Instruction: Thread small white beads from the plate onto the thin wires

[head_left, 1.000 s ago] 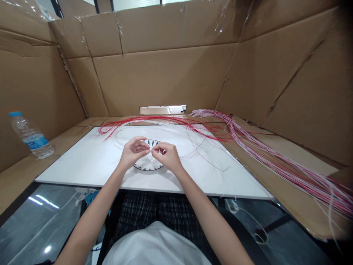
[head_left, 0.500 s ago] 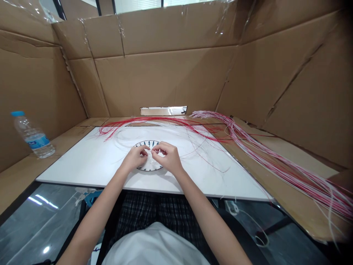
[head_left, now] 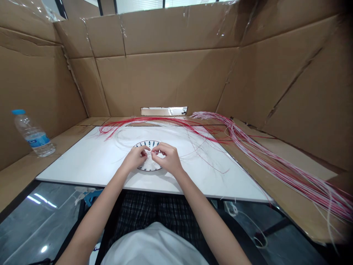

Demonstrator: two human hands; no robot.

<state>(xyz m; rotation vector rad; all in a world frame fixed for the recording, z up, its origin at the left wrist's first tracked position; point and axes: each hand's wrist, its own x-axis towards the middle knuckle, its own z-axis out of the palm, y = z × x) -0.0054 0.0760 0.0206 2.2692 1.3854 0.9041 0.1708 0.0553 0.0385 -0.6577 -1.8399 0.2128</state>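
The plate [head_left: 149, 143], white with dark blue dashes round its edge, sits on the white surface [head_left: 91, 162] near its front edge, with a pale, see-through heap [head_left: 151, 165] inside. Directly above it, the left hand [head_left: 135, 157] and right hand [head_left: 168, 158] meet almost tip to tip, thumbs and forefingers drawn together; whether either grip has anything pinched is too small to tell. Behind the plate, red strands [head_left: 154, 119] arc along the surface's far edge. To the right, a thick pink-and-white bundle [head_left: 261, 154] stretches over cardboard. A blue-capped bottle [head_left: 38, 140] stands at the far left, and cardboard walls [head_left: 171, 77] enclose the surface.
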